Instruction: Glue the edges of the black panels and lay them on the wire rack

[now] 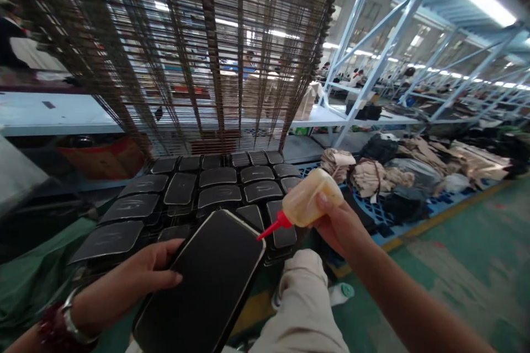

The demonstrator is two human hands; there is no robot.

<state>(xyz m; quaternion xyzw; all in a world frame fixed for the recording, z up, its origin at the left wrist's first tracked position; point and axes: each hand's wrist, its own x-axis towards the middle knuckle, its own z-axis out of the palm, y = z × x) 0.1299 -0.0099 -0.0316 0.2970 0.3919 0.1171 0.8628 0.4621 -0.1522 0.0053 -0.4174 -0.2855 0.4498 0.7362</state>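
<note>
My L hand (153, 265) grips a black panel (202, 292) by its L edge, thumb flat on the face, other fingers partly hidden at the side. Panel's tilted in front of me, over my lap, rounded corners, pale line round the rim. My R hand (337, 218) is closed round a squeeze bottle (312, 198) w/ yellowish contents, tipped so its red nozzle (275, 226) points down-left. Nozzle tip is right at the panel's far R corner, on or just above the pale rim; can't tell if it's touching.

Bracelets (77, 320) on my L wrist. My knee, in light trousers (306, 292), is just R of the panel; a white bottle w/ green cap (342, 293) is beside it, nr the floor (476, 253).

Beyond the panel: rows of similar black pieces (219, 196), some w/ pale scribbles, below a big upright mesh rack (215, 38). Green cloth (37, 265) far L. Behind the mesh, a pale worktop (53, 113), w/ an orange-red box (99, 157) under it. To the R, beige bundles (366, 174) etc. on a blue grid (372, 207), nr a light-blue frame (372, 60).
</note>
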